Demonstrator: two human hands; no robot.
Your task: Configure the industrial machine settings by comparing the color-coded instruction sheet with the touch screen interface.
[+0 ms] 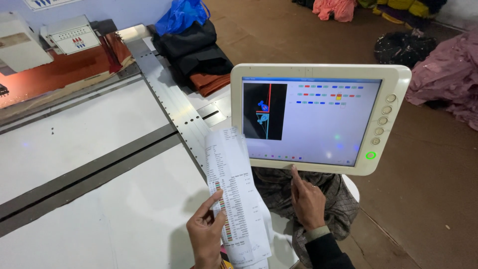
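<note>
Two hands flank our screen [318, 117]: our right hand [307, 199], forefinger out, others curled, touches its lower edge from just below, while our left hand [206, 233] pinches a long sheet [234, 194] upright, left of it.

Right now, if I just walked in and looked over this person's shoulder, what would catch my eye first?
First, the glowing white touchscreen monitor at centre right, showing a black panel and rows of small coloured blocks; the right hand points a forefinger at its lower edge. Beside it, the left hand holds up a long printed paper sheet with a coloured strip. Behind lie the wide white machine table and heaps of fabric on the floor.
</note>
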